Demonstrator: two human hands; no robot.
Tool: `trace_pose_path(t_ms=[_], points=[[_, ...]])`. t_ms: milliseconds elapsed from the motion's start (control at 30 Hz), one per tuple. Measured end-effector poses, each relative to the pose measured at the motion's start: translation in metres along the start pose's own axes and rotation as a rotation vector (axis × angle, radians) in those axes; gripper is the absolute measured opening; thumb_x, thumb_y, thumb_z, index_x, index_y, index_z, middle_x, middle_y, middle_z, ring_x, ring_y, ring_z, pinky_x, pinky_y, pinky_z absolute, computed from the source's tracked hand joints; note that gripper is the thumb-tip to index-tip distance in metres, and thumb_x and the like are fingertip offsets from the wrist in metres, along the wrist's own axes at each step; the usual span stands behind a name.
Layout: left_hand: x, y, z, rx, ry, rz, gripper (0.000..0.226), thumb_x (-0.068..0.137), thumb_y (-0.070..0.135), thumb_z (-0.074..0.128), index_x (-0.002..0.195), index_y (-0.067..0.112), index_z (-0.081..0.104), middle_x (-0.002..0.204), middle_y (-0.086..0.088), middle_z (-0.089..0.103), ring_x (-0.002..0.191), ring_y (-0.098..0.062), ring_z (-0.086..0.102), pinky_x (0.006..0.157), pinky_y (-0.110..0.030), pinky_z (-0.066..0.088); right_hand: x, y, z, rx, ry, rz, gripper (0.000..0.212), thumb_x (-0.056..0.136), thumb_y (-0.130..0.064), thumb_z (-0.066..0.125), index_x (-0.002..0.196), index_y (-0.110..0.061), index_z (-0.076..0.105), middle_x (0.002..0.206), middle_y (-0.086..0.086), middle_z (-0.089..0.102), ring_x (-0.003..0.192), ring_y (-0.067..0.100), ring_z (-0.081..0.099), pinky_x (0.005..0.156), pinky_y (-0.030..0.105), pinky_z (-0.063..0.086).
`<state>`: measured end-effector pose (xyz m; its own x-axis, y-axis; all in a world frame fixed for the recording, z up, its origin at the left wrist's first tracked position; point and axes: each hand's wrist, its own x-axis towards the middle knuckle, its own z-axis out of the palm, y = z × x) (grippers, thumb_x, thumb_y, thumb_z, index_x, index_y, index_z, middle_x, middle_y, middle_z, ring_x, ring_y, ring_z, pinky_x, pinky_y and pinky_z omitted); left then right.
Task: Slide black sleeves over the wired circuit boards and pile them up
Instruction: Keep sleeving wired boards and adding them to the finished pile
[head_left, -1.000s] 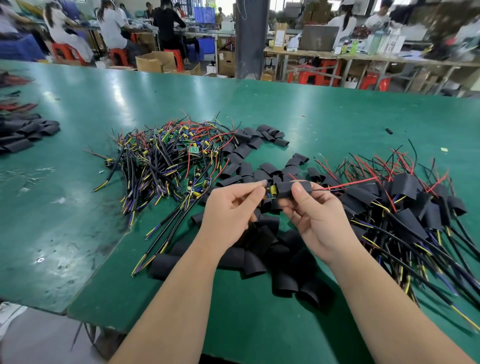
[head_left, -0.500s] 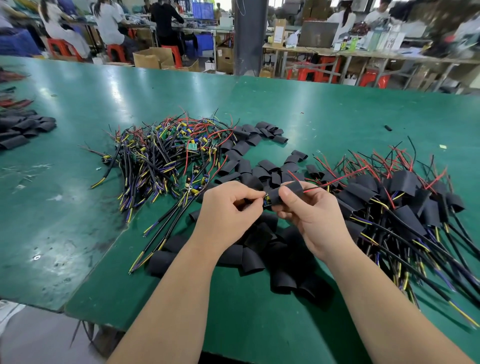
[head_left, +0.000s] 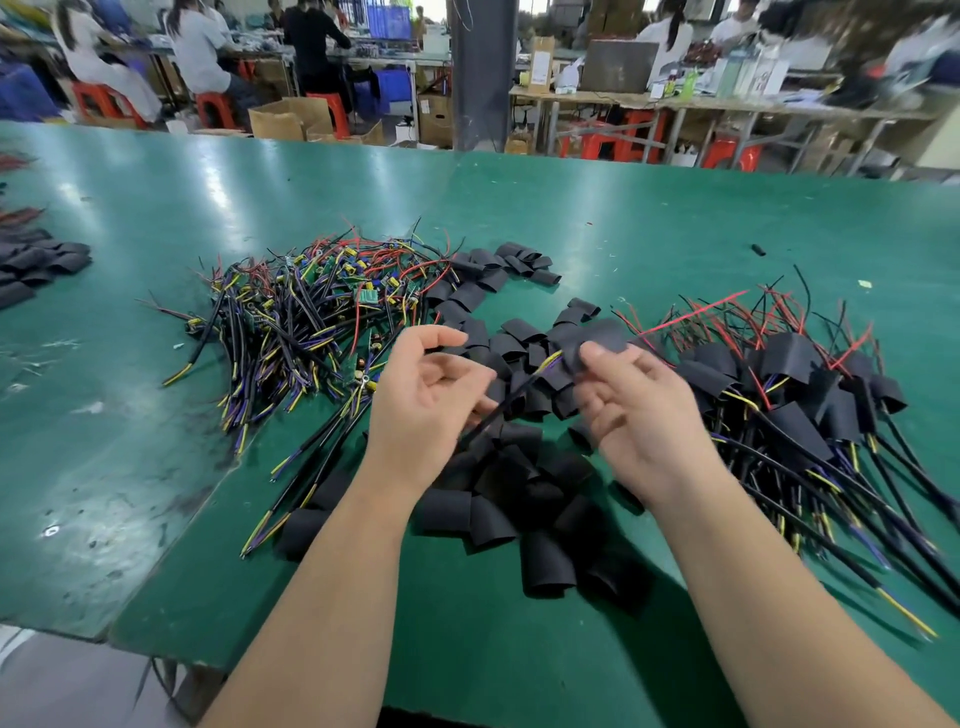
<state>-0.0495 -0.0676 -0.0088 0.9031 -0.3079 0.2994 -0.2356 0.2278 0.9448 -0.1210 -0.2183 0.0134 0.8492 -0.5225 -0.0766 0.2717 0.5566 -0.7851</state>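
Since the right hand (head_left: 641, 415) merely pinches the black sleeve (head_left: 597, 336), it could slip off when tossed. The left hand (head_left: 423, 402) fingers (head_left: 467, 371) curl loosely; whether they hold the cable (head_left: 511, 397) is unclear.

Scuffed green tabletop (head_left: 623, 218), tangle of wired circuit boards (head_left: 311, 317) left of centre, loose black sleeves (head_left: 509, 488) strewn mid-tabletop, sleeved boards (head_left: 789, 395) piled at right, more sleeves (head_left: 36, 265) at far-left edge

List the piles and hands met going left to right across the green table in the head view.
Black sleeves at the left edge → unsleeved wired circuit boards → left hand → right hand, pinching a sleeved board → pile of sleeved boards.
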Motion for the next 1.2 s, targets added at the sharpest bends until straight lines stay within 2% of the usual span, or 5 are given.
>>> trace_pose_path(t_ms=[200, 433, 600, 767, 1200], points=[[0.004, -0.001, -0.008, -0.061, 0.077, -0.047, 0.012, 0.079, 0.012, 0.059, 0.09, 0.012, 0.058, 0.069, -0.002, 0.067, 0.055, -0.016, 0.059, 0.051, -0.027, 0.05, 0.001, -0.071, -0.032, 0.101, 0.152, -0.321, 0.019, 0.085, -0.011, 0.064, 0.067, -0.015, 0.068, 0.056, -0.001, 0.062, 0.051, 0.01, 0.06, 0.051, 0.017, 0.049], [0.005, -0.017, -0.015, 0.917, 0.237, -0.052, 0.021, 0.083, 0.013, 0.057, 0.097, 0.026, 0.063, 0.101, 0.005, 0.063, 0.095, -0.015, 0.056, 0.081, -0.023, 0.043, 0.008, -0.072, -0.069, -1.569, 0.572, -0.535, 0.032, 0.081, -0.021, 0.071, 0.111, -0.008, 0.07, 0.11, 0.021, 0.061, 0.103, 0.039, 0.054, 0.089, 0.041, 0.044], [0.007, -0.021, -0.023, 1.301, 0.304, -0.192, 0.04, 0.089, 0.019, 0.052, 0.129, 0.025, 0.054, 0.129, -0.001, 0.052, 0.125, -0.025, 0.037, 0.101, -0.042, 0.028, 0.007, -0.054, -0.05, -1.463, 0.476, -0.629, 0.031, 0.085, -0.018, 0.065, 0.116, -0.018, 0.067, 0.122, 0.012, 0.051, 0.115, 0.03, 0.048, 0.1, 0.042, 0.036], [0.01, -0.021, -0.033, 1.355, 0.353, -0.186, 0.027, 0.093, 0.025, 0.053, 0.116, 0.035, 0.064, 0.096, 0.006, 0.07, 0.109, -0.024, 0.043, 0.091, -0.04, 0.023, 0.002, -0.036, -0.039, -1.421, 0.313, -0.634, 0.022, 0.084, -0.011, 0.064, 0.105, -0.016, 0.07, 0.115, 0.007, 0.054, 0.099, 0.018, 0.051, 0.097, 0.045, 0.041], [0.013, -0.026, -0.037, 1.488, 0.403, -0.286, 0.021, 0.095, 0.038, 0.052, 0.101, 0.029, 0.07, 0.107, -0.003, 0.053, 0.108, -0.031, 0.041, 0.086, -0.04, 0.026, 0.001, -0.023, -0.036, -1.355, 0.126, -0.671, 0.017, 0.087, -0.008, 0.062, 0.098, -0.016, 0.073, 0.103, -0.005, 0.054, 0.107, 0.024, 0.053, 0.081, 0.024, 0.047]])
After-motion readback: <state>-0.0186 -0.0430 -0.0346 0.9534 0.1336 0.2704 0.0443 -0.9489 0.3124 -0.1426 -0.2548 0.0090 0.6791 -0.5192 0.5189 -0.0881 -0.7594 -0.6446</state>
